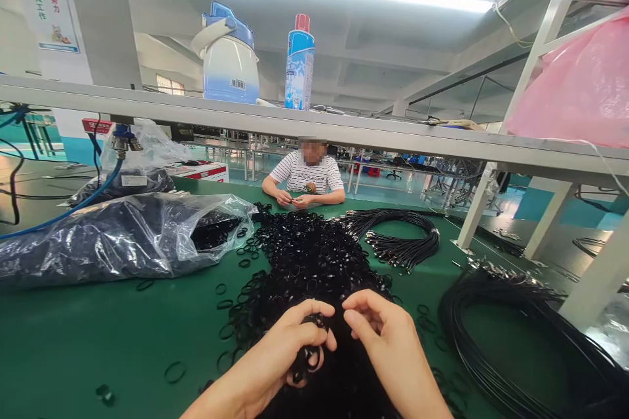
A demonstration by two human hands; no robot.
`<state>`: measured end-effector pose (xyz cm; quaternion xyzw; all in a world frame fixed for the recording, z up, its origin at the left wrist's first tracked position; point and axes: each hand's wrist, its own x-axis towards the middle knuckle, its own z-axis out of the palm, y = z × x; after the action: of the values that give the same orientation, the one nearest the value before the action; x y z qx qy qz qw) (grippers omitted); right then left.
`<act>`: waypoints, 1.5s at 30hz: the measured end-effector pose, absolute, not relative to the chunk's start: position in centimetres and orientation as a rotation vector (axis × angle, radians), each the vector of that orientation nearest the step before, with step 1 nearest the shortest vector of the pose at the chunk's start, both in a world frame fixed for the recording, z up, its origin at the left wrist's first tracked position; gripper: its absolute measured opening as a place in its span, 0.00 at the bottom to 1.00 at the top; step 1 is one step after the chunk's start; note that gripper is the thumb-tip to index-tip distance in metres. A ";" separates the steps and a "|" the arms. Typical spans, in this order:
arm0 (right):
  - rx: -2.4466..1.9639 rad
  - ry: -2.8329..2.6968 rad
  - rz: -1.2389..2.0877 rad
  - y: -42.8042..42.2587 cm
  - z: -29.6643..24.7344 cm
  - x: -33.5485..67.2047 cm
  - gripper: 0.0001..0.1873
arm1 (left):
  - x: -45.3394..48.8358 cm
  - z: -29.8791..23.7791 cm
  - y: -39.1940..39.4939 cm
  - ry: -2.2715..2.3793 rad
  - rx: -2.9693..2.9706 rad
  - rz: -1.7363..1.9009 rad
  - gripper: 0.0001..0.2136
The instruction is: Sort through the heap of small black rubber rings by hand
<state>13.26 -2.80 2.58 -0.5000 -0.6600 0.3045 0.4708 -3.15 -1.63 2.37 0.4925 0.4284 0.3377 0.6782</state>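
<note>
My left hand (pixel 287 357) hovers over a big heap of small black rubber rings (pixel 304 255) on the green table (pixel 73 340). Its fingers are curled round a few black rings (pixel 308 357). Beside it, almost touching, my right hand (pixel 388 340) has its fingers bent and pinched together at the tips over the same heap; what they grip, if anything, is too small to make out. Loose rings lie scattered around the pile.
Clear plastic bags of black parts (pixel 118 236) lie at the left. Bundled black cables (pixel 398 236) lie behind the heap, another coil (pixel 496 334) at the right. A person in a striped shirt (pixel 304 177) works across the table. A shelf (pixel 314 124) carries a jug and a spray can.
</note>
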 end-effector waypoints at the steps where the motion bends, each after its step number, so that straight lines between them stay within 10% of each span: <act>1: -1.202 -1.630 0.770 -2.8 2.6 13.2 0.07 | -3.1 2.4 -1.7 0.956 1.146 0.765 0.16; 16: -1.243 -1.679 0.753 -2.4 1.9 13.2 0.08 | -3.2 3.8 -2.3 0.913 1.402 0.758 0.29; 26: -1.234 -1.487 0.824 -1.6 1.9 14.1 0.05 | -3.3 3.2 -1.1 1.061 1.288 0.926 0.11; 45: -1.080 -1.418 1.037 -2.0 1.7 13.0 0.07 | -2.7 3.0 -1.6 0.964 1.380 0.924 0.09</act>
<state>13.03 -2.02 1.70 -0.4492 -0.5899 0.4313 0.5141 -2.71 -1.58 3.03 0.5888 0.4114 0.3943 0.5733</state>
